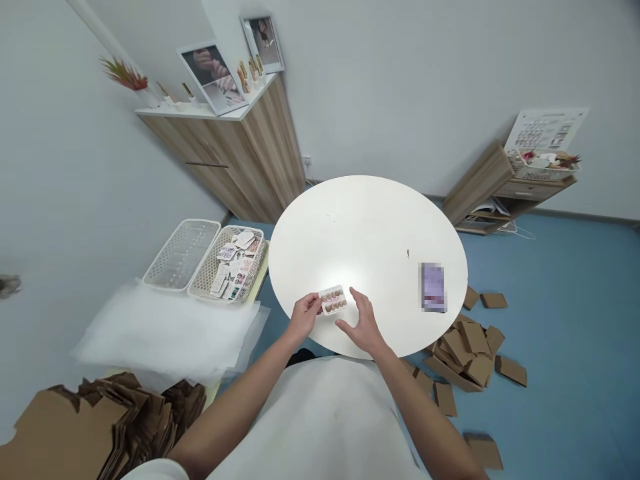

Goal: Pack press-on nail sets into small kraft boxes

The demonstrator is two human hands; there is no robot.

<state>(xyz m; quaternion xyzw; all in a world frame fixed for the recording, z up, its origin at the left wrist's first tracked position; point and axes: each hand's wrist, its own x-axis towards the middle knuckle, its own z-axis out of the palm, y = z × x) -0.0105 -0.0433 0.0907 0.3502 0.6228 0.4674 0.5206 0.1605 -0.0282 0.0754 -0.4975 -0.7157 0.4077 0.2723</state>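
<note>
A small white card of press-on nails (333, 300), with two rows of brownish nails on it, is held just above the near part of the round white table (360, 220). My left hand (305, 316) pinches the card at its left edge between thumb and fingers. Just right of the card is my right hand (364, 325), thumb and fingers spread apart, with nothing in its grasp and not touching the card.
A blurred purple item (433, 287) lies on the table's right side. To the left stands a white basket (197, 293) of nail cards, beside clear wrapping sheets (165, 330) and flat cardboard (65, 427). Small brown boxes (465, 350) are heaped on the floor at right.
</note>
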